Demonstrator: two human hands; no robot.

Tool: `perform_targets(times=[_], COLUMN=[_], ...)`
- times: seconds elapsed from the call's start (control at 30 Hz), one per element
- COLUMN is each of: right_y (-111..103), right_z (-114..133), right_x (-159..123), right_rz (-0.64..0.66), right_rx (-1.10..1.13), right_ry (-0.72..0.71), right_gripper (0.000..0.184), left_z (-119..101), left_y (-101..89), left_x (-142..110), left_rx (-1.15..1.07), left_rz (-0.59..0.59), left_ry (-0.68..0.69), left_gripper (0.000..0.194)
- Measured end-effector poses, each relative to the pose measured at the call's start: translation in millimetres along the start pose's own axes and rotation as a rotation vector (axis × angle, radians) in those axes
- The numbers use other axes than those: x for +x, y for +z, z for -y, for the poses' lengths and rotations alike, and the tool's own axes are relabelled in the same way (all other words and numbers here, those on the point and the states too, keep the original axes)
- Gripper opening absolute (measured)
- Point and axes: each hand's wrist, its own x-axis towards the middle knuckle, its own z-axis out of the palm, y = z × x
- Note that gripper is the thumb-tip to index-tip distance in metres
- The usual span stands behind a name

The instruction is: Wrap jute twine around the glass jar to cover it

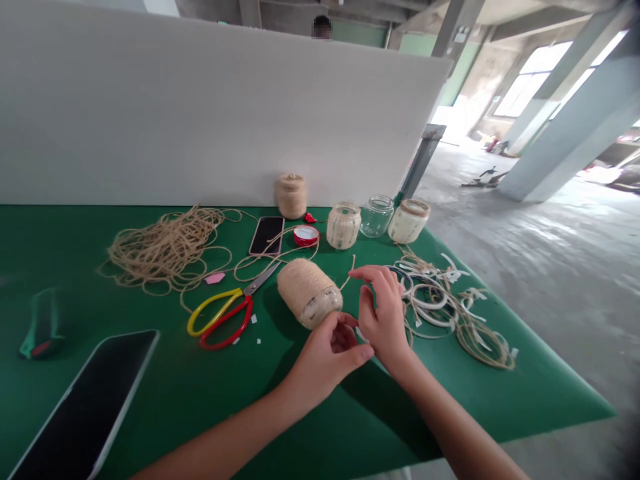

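Single head-worn cam, wearer's POV, aimed fwd & down over green counter (165, 400); close on left hand (325, 357) & right hand (384, 320). White partition (200, 113) ahead, concrete floor (545, 300) at rt.

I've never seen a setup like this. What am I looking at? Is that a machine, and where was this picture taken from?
There's no machine here, just a person's two bare hands: the left hand and the right hand. The picture comes from a camera worn on their head, looking forward and down. A jar wrapped in twine lies on its side by the left hand, on a green table. Also there are red-and-yellow scissors, a loose pile of twine, a phone and a clear glass jar. I can't tell whether either hand is gripping anything.
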Motion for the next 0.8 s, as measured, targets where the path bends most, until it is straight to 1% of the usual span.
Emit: perform_targets(times=[0.17,0.23,0.27,0.3,0.33,0.4,0.43,0.5,0.53,0.6,0.67,0.73,0.8], right_y=[-2.6,-3.7,-3.6,-2.8,-1.4,3.2,6.1,11.9,14.4,17.9,19.5,20.1,20.9], right_z=[-8.7,-16.5,-21.6,-27.4,-33.6,-45.5,-50.6,-57.8,-60.1,-62.5,-63.2,-62.9,-62.1], right_x=[6.0,10.3,12.7,14.8,16.6,18.5,18.4,16.5,15.2,12.9,12.0,12.4,13.1], right_rz=[-0.04,-0.062,-0.059,-0.045,0.008,0.215,0.331,0.44,0.48,0.541,0.591,0.618,0.634], right_rx=[0.043,0.035,0.02,0.004,-0.021,-0.06,-0.052,-0.015,0.01,0.059,0.1,0.127,0.137], right_ry=[0.018,0.035,0.048,0.064,0.091,0.158,0.179,0.187,0.185,0.175,0.167,0.16,0.151], right_gripper=[0.031,0.029,0.028,0.027,0.026,0.025,0.027,0.031,0.033,0.035,0.037,0.038,0.04], left_z=[0.5,-4.0,-7.8,-12.4,-17.6,-27.7,-31.9,-37.4,-38.6,-38.5,-36.6,-34.1,-32.1], left_y=[2.0,1.8,0.9,-0.7,-3.3,-11.7,-17.4,-30.1,-36.5,-47.3,-54.1,-56.8,-56.8], left_x=[-0.2,-3.2,-5.7,-8.8,-11.9,-16.9,-17.9,-16.0,-13.3,-6.3,0.3,4.6,6.2], left_rx=[0.01,0.066,0.139,0.248,0.382,0.628,0.716,0.847,0.909,1.04,1.159,1.239,1.289], left_rz=[-0.01,0.041,0.074,0.101,0.113,0.08,0.052,-0.06,-0.133,-0.269,-0.327,-0.321,-0.29], left_ry=[-0.039,-0.054,-0.038,0.01,0.087,0.315,0.433,0.635,0.693,0.742,0.731,0.702,0.675], left_gripper=[0.042,0.032,0.024,0.017,0.014,0.015,0.014,0.015,0.017,0.022,0.026,0.028,0.029])
